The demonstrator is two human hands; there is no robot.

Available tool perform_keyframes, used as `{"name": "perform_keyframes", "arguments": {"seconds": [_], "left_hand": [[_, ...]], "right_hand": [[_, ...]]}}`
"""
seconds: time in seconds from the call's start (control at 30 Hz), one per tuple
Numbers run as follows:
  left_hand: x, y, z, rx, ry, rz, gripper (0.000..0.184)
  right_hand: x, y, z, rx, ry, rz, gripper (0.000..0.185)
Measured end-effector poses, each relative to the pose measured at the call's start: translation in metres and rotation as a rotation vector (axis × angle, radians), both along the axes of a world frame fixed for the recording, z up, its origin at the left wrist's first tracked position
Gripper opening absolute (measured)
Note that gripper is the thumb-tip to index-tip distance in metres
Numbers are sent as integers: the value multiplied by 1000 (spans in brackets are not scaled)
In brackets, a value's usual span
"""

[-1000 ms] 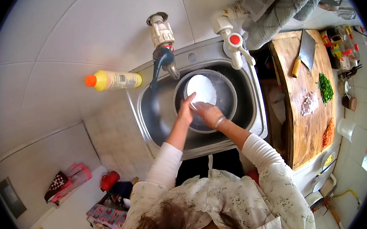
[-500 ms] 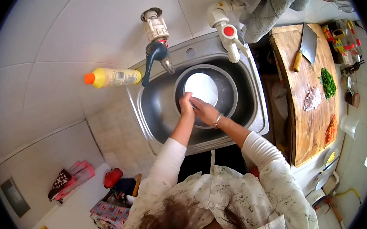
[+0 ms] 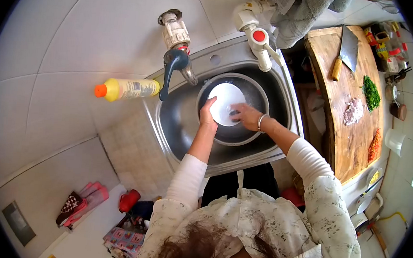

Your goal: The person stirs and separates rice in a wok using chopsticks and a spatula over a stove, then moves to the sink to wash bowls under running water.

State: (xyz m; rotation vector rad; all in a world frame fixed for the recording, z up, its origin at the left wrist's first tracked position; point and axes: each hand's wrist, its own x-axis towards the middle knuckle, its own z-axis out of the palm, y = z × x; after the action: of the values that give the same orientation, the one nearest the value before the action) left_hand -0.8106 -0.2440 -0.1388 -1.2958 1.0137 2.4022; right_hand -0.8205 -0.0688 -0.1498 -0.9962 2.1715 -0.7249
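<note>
A white bowl is over the round metal basin that stands in the sink. My left hand grips the bowl's left side, thumb on the rim. Fingers of my right hand, smeared by motion, reach over the bowl's lower right part. A small dark grey patch shows at the fingertips; whether it is a held thing or shadow I cannot make out. On my right wrist is a silver bracelet.
A tap with a dark lever and a white tap overhang the steel sink. Left of it lies a yellow bottle. On the right, a wooden board bears a cleaver and chopped greens.
My hands were close together at the bowl's near edge. Now they are apart, my left hand on the bowl's left side and my right hand shifted right, with the bowl's inside showing.
</note>
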Motion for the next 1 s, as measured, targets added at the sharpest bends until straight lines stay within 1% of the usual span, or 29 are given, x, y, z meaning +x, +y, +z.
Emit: {"name": "perform_keyframes", "arguments": {"seconds": [0.03, 0.07, 0.13, 0.2, 0.23, 0.3, 0.33, 0.37, 0.43, 0.47, 0.57, 0.6, 0.63, 0.67, 0.7, 0.73, 0.77, 0.83, 0.9, 0.97, 1.0], "left_hand": [[-4, -1, 1, -26, -34, -26, 30], [-6, -3, -1, -20, -16, -44, 37], [-11, -2, 0, -35, -67, -39, 41], [-10, -3, -4, -82, -106, -67, 47], [-7, 0, -6, -111, -68, -37, 47], [0, 5, -6, -88, 53, 38, 46], [1, 1, -15, -23, 98, 92, 44], [7, -4, -24, 7, 83, 111, 44], [3, -2, -14, 83, 71, 155, 43], [1, -1, -13, 76, 62, 155, 42], [2, -1, -11, 47, 28, 171, 39], [2, -1, -11, 43, 2, 182, 36], [1, -2, -17, 42, 29, 188, 36], [3, -3, -23, 41, 51, 193, 36], [7, -5, -30, 40, 66, 196, 36], [7, -9, -29, -27, 16, 202, 37], [7, -9, -29, 9, 35, 181, 37], [0, -3, -8, 83, 81, 151, 37], [-2, -2, -7, 50, 33, 121, 38], [-2, -5, -17, -18, -16, 113, 38], [-4, -7, -20, -9, -11, 136, 39]], "right_hand": [[-9, 0, 9, 154, 80, 19, 28], [-15, -5, 7, 189, 111, -45, 31], [-26, -21, 0, 257, 176, -174, 36], [-25, -47, -30, 121, 244, -450, 30], [-27, -60, -34, 52, 279, -588, 27], [-25, -88, -34, -50, 142, -700, 25], [-24, -89, -12, -103, 60, -638, 24], [-21, -86, -10, -36, -88, -534, 23], [-14, -55, -1, 18, -176, -321, 21], [-16, -42, 5, 99, -147, -268, 20], [-24, -52, -33, 265, 398, -335, 18], [-30, -62, -18, 248, 296, -390, 18], [-33, -74, -23, 154, 368, -394, 18], [-26, -84, -27, 44, 172, -499, 22], [-20, -91, -6, -66, -32, -600, 26], [-18, -88, -2, -52, -229, -489, 29], [-17, -75, -4, -40, -205, -361, 28], [-22, -45, -10, -16, -149, -92, 26], [-32, -46, -10, 160, -9, -403, 24], [-30, -76, -54, 107, 277, -472, 27], [-27, -85, -41, -50, 127, -592, 30]]}}
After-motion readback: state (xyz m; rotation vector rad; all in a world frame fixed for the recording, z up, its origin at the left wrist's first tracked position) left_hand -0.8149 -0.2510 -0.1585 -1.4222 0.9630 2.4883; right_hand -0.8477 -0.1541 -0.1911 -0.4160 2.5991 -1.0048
